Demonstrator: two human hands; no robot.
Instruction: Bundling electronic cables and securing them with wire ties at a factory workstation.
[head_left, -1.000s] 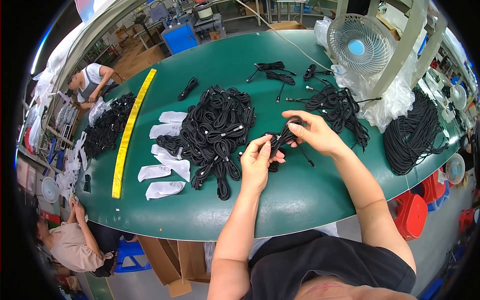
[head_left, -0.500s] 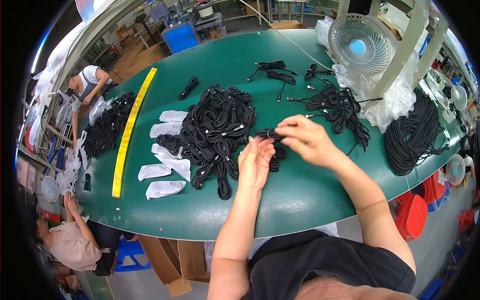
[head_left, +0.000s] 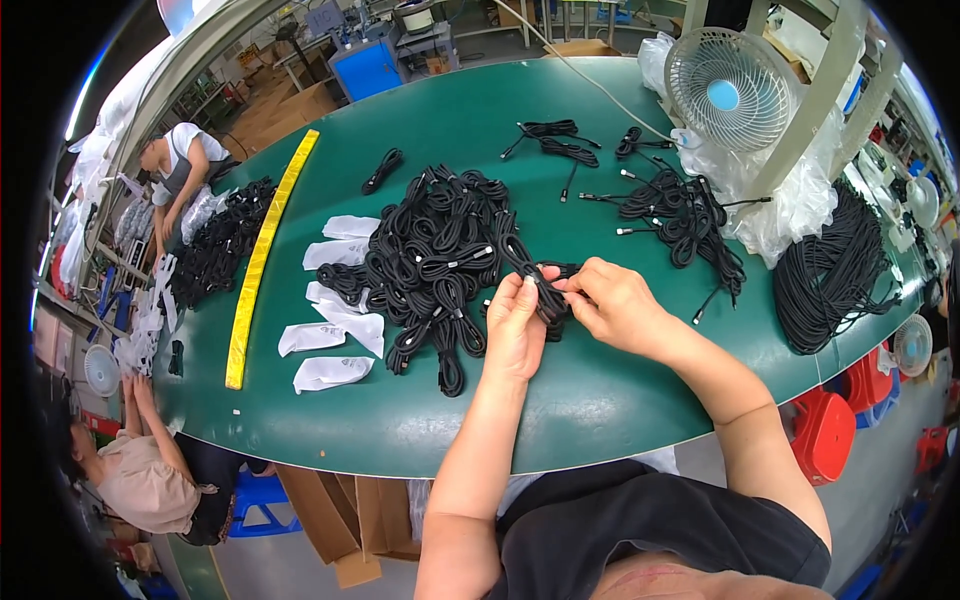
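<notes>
A coiled black cable (head_left: pixel 516 252) slants between my two hands, its far end over the edge of the cable pile. My left hand (head_left: pixel 514 330) is closed round its near part, thumb on top. From the right, my right hand (head_left: pixel 622 312) pinches at the coil's middle with thumb and fingers; whatever small piece sits in that pinch is too small to tell. Just left of my hands lies a big pile of coiled black cables (head_left: pixel 425 265) with metal plugs. Another black coil partly shows behind my fingers.
White pouches (head_left: pixel 333 373) lie left of the pile, beside a yellow strip (head_left: pixel 262 265). Loose cables (head_left: pixel 690 225), a large cable coil (head_left: pixel 835 285), clear plastic and a fan (head_left: pixel 722 95) stand right. Two people work at the left. Red stools (head_left: pixel 822 435) stand at lower right.
The coil has swung from lying crosswise to slanting away toward the pile. My left fingers have closed on it, and my right hand has come down to pinch its middle.
</notes>
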